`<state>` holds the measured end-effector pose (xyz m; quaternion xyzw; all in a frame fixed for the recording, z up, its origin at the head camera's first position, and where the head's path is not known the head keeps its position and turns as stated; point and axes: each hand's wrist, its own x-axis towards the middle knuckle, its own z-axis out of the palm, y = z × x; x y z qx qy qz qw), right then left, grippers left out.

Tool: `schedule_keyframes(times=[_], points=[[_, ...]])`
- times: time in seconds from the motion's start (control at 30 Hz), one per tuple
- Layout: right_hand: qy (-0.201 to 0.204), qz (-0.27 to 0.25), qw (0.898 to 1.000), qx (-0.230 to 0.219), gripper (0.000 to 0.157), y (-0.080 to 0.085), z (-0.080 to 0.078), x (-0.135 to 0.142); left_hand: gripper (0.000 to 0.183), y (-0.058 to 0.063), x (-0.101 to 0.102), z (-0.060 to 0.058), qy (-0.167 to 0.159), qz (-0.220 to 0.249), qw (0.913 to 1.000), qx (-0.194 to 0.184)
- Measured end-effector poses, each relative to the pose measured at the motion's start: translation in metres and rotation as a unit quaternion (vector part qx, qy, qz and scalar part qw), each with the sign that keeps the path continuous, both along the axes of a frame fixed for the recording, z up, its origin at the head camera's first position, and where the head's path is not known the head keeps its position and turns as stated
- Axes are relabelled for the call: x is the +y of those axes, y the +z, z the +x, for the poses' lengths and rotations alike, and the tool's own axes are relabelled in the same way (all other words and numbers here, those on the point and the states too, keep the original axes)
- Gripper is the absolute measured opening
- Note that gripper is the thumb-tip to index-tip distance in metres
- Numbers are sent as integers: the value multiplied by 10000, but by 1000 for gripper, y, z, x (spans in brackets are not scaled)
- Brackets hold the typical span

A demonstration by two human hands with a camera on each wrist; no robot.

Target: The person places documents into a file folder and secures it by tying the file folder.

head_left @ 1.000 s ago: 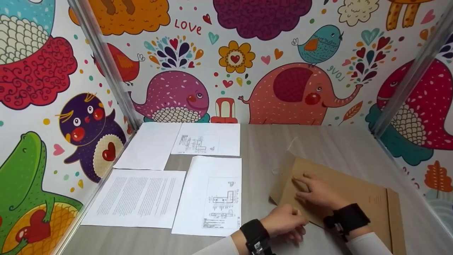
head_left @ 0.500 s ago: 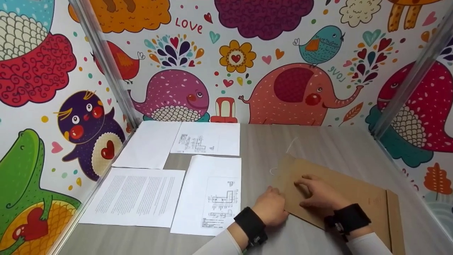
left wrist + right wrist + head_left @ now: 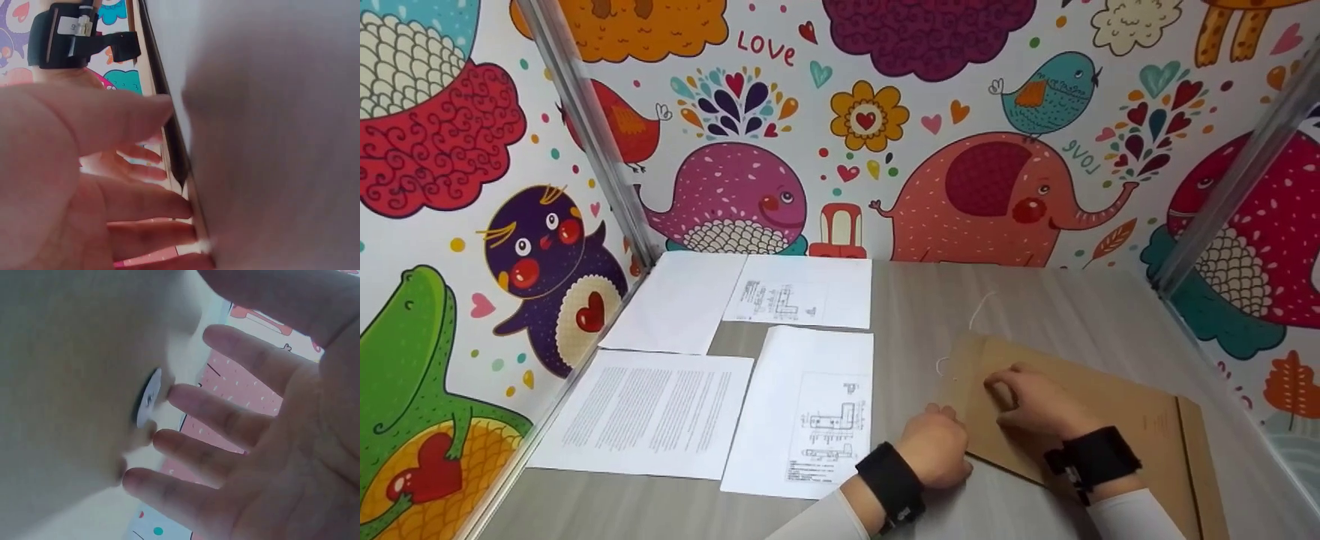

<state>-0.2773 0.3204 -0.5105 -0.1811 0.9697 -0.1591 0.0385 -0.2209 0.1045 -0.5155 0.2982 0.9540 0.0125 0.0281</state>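
Note:
A brown kraft-paper document envelope [image 3: 1117, 405] lies flat at a slant on the right half of the table, its flap end toward the left. Over the flap end is my right hand [image 3: 1042, 401]; in the right wrist view its fingers are spread and fairly straight, fingertips right at the paper. A small white closure disc [image 3: 149, 399] shows on the paper beside them. My left hand [image 3: 936, 450] is at the near left corner of the envelope. In the left wrist view, its thumb and straight fingers [image 3: 149, 205] reach the envelope's edge, low over the table.
A thin white string [image 3: 979, 309] trails from the flap end. Left of the envelope lie several white sheets, among them a printed text page [image 3: 645, 416] and a drawing sheet [image 3: 802, 412]. Patterned walls [image 3: 855, 202] close off the table's back and sides.
The flap end was raised a second ago and now lies flat. My left hand has moved up and left to the envelope's near left corner. My right hand stays over the envelope.

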Motion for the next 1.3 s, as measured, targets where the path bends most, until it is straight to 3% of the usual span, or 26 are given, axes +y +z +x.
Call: schedule_keyframes(times=[0.3,0.53,0.7,1.0,1.3], points=[[302,28,9960,839,41,-8,-3,-21,37,0,-1,0,-109,-43,9999,-13],[414,127,9940,1002,28,-14,-5,-30,34,-1,-1,-1,-134,-1,9999,-58],[804,0,9874,1366,20,-16,-9,-28,34,0,-1,1,-177,-58,9998,28],[1004,-317,9801,1684,28,-14,-15,-23,32,2,-1,2,-162,-41,9998,68],[1098,-409,9703,2118,20,-7,-17,-14,32,-1,2,1,-83,-96,9999,116]])
